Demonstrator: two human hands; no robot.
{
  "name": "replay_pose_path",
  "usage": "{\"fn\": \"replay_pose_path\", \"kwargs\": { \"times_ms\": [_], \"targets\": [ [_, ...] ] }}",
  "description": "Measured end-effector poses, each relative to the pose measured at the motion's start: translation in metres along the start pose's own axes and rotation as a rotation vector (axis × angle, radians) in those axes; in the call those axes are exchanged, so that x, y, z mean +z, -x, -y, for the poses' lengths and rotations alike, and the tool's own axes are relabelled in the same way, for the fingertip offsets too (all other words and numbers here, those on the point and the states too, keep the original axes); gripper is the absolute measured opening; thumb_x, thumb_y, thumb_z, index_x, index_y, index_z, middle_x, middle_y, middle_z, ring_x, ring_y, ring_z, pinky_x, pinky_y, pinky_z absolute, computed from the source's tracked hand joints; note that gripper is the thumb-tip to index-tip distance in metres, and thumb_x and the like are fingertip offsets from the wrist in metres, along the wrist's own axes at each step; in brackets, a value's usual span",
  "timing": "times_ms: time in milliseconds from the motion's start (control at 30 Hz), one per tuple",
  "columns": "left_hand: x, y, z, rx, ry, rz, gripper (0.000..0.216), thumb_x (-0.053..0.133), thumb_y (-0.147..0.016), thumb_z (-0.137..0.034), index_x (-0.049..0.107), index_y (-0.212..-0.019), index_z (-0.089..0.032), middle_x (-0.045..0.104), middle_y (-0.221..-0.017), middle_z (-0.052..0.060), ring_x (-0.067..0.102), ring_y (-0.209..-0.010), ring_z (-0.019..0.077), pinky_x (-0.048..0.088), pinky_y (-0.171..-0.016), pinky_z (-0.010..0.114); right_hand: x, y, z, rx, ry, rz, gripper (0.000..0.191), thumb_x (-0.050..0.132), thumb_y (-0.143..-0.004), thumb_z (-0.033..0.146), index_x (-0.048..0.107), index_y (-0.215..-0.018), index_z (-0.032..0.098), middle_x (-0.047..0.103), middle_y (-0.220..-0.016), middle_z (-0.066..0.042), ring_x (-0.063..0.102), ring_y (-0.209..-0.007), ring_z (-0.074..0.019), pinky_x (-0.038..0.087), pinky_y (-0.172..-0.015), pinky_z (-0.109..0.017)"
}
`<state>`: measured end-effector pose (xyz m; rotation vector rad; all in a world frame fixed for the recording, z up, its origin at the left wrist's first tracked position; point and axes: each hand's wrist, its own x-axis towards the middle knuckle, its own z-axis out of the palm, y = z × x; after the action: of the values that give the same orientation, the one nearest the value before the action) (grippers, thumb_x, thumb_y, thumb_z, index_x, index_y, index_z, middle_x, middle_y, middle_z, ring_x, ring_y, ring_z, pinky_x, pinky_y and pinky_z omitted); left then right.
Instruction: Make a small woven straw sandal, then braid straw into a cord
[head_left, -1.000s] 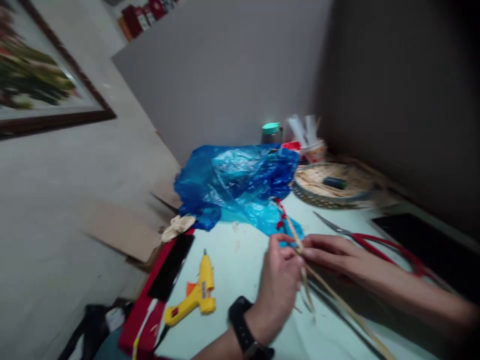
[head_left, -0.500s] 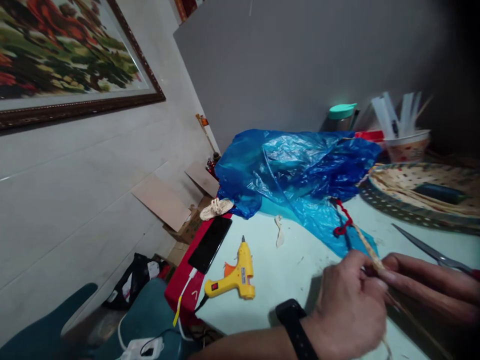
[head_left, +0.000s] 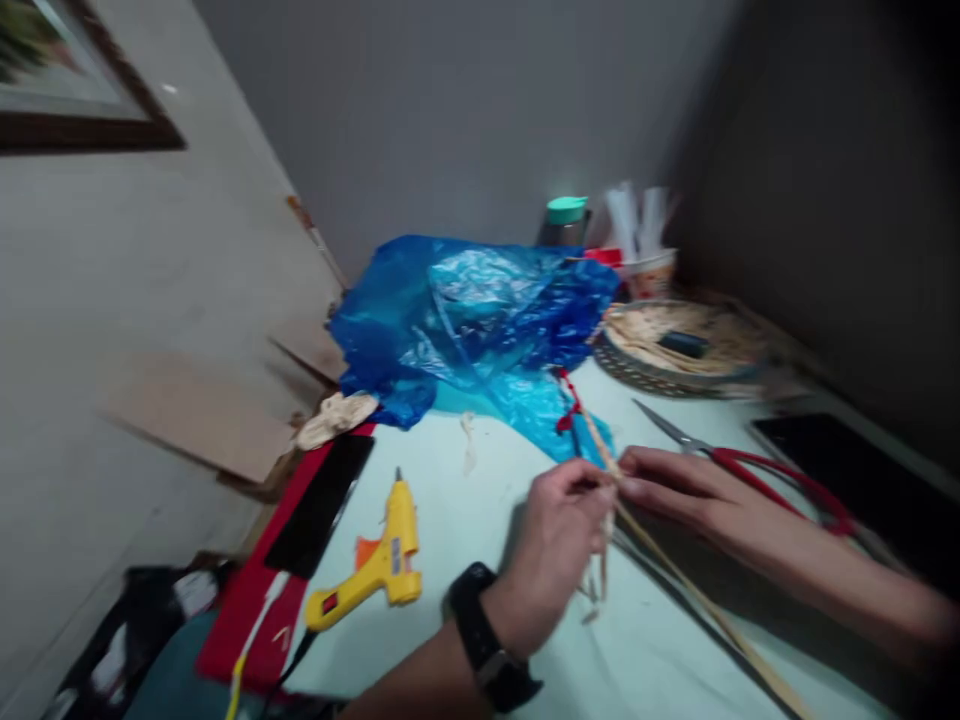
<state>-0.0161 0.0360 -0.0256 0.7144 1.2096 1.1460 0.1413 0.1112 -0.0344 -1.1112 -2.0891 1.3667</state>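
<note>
A tan braided straw strip (head_left: 598, 440) runs between my two hands, with long loose strands trailing toward the lower right and shorter ends hanging below my fingers. Red cord (head_left: 570, 400) shows at its far end, beside the blue plastic bag. My left hand (head_left: 555, 535), wearing a black watch (head_left: 487, 640) at the wrist, pinches the strip. Against it from the right, my right hand (head_left: 694, 490) also pinches the strip with its fingertips. Just behind the right hand lie red-handled scissors (head_left: 772, 475), blades apart from the strip.
A yellow glue gun (head_left: 394, 560) and a black phone (head_left: 322, 505) lie at left. The blue plastic bag (head_left: 480, 300) spreads across the back. A woven basket (head_left: 637, 375) and a cup of clear sticks (head_left: 652, 272) stand back right. Another dark flat device (head_left: 847, 460) lies at right.
The view has swung to the right, bringing the whole scissors and the dark device into sight. Both hands still pinch the straw strip.
</note>
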Motion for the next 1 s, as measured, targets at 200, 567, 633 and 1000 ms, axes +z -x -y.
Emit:
{"fn": "replay_pose_path", "kwargs": {
  "times_ms": [200,567,633,1000],
  "targets": [
    [-0.001,-0.004,-0.005,0.016,0.139,0.141,0.007,0.061,-0.078,-0.019,0.056,-0.078,-0.014,0.029,-0.057,-0.008,0.018,-0.048,0.0039,0.013,-0.044,0.018,-0.003,0.002,0.017,0.075,-0.217,0.139,0.033,0.056,-0.086,0.049,0.052,-0.075,0.018,0.044,-0.064,0.004,0.034,-0.054,-0.0092,0.025,-0.048,-0.022],
    [-0.002,-0.006,-0.007,0.065,-0.173,0.091,0.014,0.062,-0.079,-0.023,0.063,-0.086,-0.011,0.046,-0.053,-0.005,0.041,-0.047,0.0066,0.031,-0.048,0.020,-0.011,0.003,0.015,-0.041,-0.025,0.092,0.026,0.056,-0.086,0.040,0.049,-0.075,0.018,0.047,-0.068,0.003,0.039,-0.062,-0.0112,0.027,-0.053,-0.022],
    [-0.002,-0.006,-0.007,0.070,-0.217,0.077,0.015,0.063,-0.077,-0.023,0.062,-0.086,-0.011,0.048,-0.054,-0.005,0.043,-0.048,0.0073,0.033,-0.049,0.020,-0.011,0.004,0.016,-0.063,0.004,0.086,0.023,0.056,-0.086,0.038,0.049,-0.076,0.018,0.049,-0.069,0.003,0.041,-0.063,-0.0117,0.028,-0.053,-0.022],
    [-0.007,-0.005,-0.011,0.073,-0.258,0.092,0.014,0.066,-0.075,-0.025,0.055,-0.080,-0.016,0.054,-0.061,-0.004,0.048,-0.051,0.0075,0.038,-0.049,0.019,-0.008,0.001,0.013,0.076,-0.378,0.191,0.029,0.064,-0.081,0.044,0.058,-0.079,0.015,0.044,-0.064,0.005,0.033,-0.053,-0.0072,0.022,-0.047,-0.022]
  ]
}}
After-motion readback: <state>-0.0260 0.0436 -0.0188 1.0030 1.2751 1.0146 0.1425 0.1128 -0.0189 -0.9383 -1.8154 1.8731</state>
